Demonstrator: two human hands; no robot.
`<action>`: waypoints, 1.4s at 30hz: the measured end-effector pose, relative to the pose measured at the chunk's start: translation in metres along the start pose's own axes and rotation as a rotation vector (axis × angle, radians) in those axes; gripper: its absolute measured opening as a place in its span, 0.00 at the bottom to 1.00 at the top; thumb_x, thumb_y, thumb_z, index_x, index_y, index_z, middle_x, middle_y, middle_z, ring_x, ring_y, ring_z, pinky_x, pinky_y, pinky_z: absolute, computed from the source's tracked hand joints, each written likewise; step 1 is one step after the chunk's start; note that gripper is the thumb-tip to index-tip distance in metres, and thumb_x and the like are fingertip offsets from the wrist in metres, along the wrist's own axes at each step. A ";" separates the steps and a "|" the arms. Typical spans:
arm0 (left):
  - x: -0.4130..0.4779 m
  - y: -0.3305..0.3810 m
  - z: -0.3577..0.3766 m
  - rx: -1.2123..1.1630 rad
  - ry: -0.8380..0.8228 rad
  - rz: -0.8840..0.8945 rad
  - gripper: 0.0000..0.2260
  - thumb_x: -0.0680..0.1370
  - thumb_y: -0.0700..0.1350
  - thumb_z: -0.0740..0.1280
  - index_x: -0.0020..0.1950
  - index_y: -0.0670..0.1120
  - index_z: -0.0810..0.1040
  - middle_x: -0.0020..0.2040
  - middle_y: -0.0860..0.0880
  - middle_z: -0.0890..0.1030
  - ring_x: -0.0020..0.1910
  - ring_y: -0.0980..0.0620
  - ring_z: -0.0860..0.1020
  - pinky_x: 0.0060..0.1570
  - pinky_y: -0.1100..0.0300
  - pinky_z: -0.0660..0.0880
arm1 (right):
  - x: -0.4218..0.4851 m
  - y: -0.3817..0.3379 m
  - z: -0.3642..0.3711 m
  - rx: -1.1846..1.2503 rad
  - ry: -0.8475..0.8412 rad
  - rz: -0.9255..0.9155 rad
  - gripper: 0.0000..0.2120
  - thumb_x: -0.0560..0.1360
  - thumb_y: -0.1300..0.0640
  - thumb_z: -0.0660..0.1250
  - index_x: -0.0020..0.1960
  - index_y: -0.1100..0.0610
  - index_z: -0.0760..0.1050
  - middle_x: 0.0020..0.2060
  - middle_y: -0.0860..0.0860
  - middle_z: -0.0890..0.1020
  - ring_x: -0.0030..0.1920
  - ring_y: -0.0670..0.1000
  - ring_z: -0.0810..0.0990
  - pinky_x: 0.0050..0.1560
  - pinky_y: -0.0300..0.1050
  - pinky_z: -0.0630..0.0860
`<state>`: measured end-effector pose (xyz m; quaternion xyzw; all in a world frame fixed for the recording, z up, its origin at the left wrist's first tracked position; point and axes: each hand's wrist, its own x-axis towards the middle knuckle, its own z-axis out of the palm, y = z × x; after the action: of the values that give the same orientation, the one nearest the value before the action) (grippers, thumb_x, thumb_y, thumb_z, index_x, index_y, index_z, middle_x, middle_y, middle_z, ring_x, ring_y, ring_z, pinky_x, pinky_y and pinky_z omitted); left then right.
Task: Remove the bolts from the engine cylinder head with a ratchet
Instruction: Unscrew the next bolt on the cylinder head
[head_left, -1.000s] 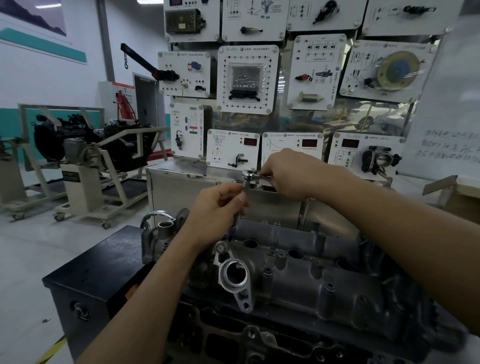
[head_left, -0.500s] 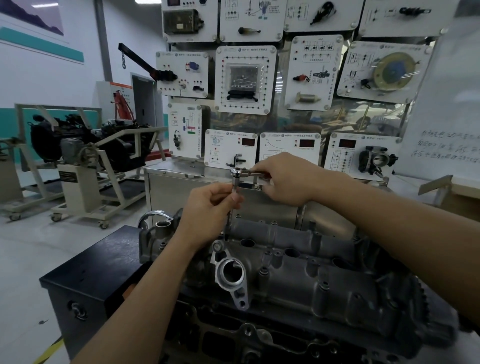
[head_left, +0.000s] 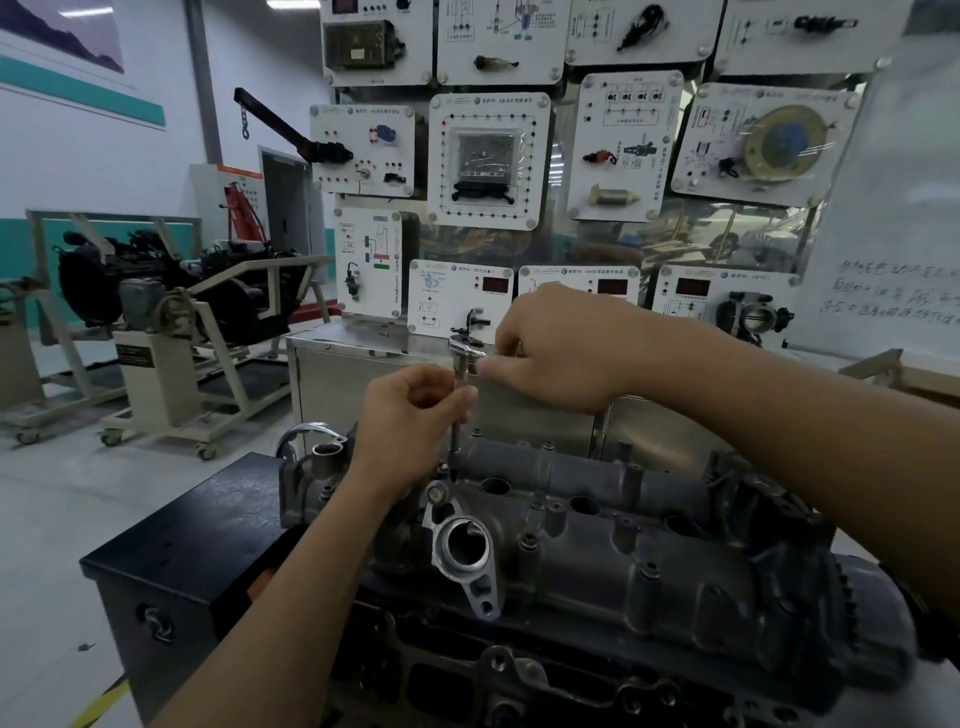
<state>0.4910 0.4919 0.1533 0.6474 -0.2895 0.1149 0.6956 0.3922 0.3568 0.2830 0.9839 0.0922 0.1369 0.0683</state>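
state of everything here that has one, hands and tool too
left hand: holds the extension bar
right hand: grips the ratchet by its handle
ratchet: on top of the extension bar, handle roughly level
extension bar: upright, tip down at the cylinder head
cylinder head: bolts seated along its far edge

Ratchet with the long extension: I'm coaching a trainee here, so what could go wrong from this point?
1. The thin steel extension bar stands tall on the grey metal cylinder head; if the left hand's pinch grip loosens, its lower end may tilt off.
2. The right hand holds the chrome ratchet close to its head, so leverage is small and a slip likelier.
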 end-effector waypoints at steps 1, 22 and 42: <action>0.000 0.000 0.000 -0.001 -0.017 -0.004 0.05 0.75 0.39 0.75 0.49 0.41 0.81 0.37 0.48 0.85 0.36 0.55 0.83 0.39 0.66 0.77 | 0.001 0.005 0.002 -0.031 0.000 0.001 0.23 0.82 0.41 0.59 0.43 0.56 0.83 0.36 0.51 0.84 0.38 0.52 0.83 0.44 0.52 0.81; -0.002 0.007 0.000 -0.085 -0.122 0.028 0.08 0.82 0.37 0.64 0.52 0.47 0.82 0.40 0.50 0.86 0.36 0.53 0.82 0.41 0.62 0.80 | 0.008 0.020 0.013 -0.065 0.059 0.032 0.18 0.80 0.44 0.63 0.55 0.57 0.82 0.48 0.54 0.84 0.47 0.54 0.81 0.51 0.52 0.80; 0.003 0.009 0.001 -0.082 -0.259 -0.064 0.12 0.84 0.36 0.60 0.61 0.45 0.80 0.42 0.49 0.82 0.41 0.55 0.79 0.45 0.63 0.77 | 0.017 0.042 0.023 0.034 0.038 0.097 0.17 0.78 0.66 0.62 0.61 0.55 0.83 0.55 0.52 0.84 0.47 0.51 0.80 0.49 0.46 0.80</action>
<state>0.4884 0.4920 0.1619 0.6369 -0.3605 -0.0035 0.6815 0.4218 0.3168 0.2721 0.9855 0.0479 0.1571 0.0429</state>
